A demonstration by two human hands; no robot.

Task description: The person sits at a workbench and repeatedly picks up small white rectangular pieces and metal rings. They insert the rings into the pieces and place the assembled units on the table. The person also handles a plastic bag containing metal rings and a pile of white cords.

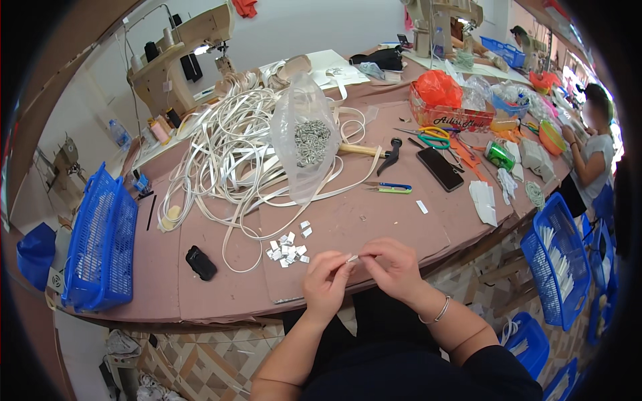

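Observation:
My left hand [326,282] and my right hand [396,269] meet at the table's near edge, fingertips pinched together. Between them is a small whitish piece [352,258], too small to make out fully. Left of my hands lies a loose pile of small white tabs [286,252], and a single white tab [421,207] rests apart to the right. Farther back, an open clear plastic bag [301,100] holds many small metal pieces [311,144]. It leans against a tangled heap of white straps [221,160].
Thread snips [389,188], a hammer [364,150], a black phone [439,168] and scissors [435,137] lie beyond my hands. A black object [200,262] and blue basket [100,247] are left. A sewing machine [177,57] stands behind; a person [592,154] is at right.

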